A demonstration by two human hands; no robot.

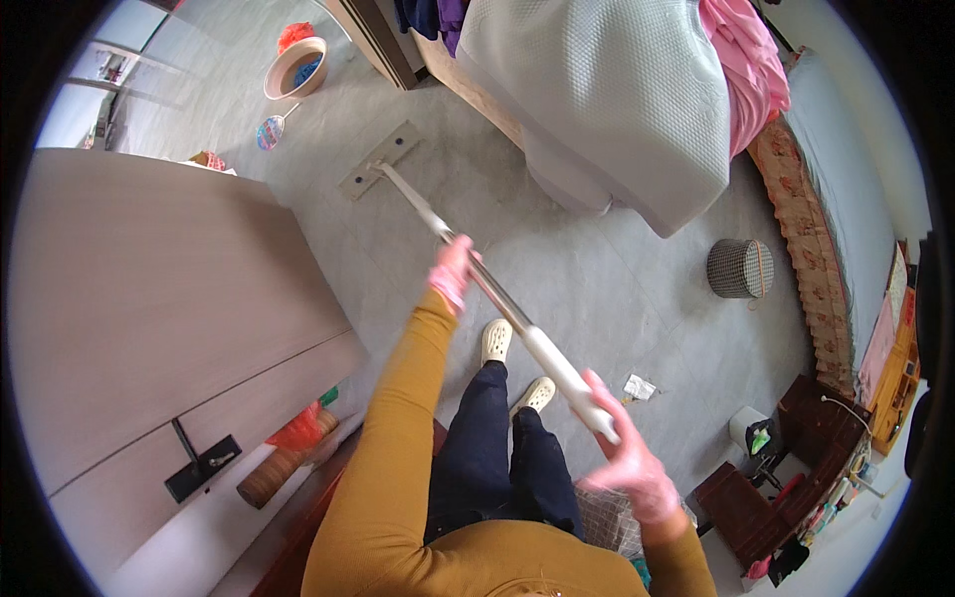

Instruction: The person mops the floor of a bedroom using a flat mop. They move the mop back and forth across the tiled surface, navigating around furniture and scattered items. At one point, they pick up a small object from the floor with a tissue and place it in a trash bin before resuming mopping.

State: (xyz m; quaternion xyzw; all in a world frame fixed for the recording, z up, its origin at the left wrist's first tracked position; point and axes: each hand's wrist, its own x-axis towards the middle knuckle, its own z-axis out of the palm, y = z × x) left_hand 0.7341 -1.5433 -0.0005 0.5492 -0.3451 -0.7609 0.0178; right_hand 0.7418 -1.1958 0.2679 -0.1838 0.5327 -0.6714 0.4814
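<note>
A flat mop with a white and metal pole slants across the middle of the view. Its flat rectangular head [382, 160] rests on the grey floor at the upper left. My left hand [453, 270], in a pink glove, grips the metal shaft [501, 292] partway down. My right hand [633, 464], also gloved in pink and slightly blurred, is around the white handle grip [561, 364] near its end. The thumb of that hand stands away from the pole, so the hold looks loose.
A wooden door [171, 276] with a black handle stands at left. At top is a bed with a hanging white quilted cover [597, 89]. A checked round stool [739, 269], a paper scrap [639, 387], a basin [295, 69] and a paddle-shaped fan [271, 132] are on the floor.
</note>
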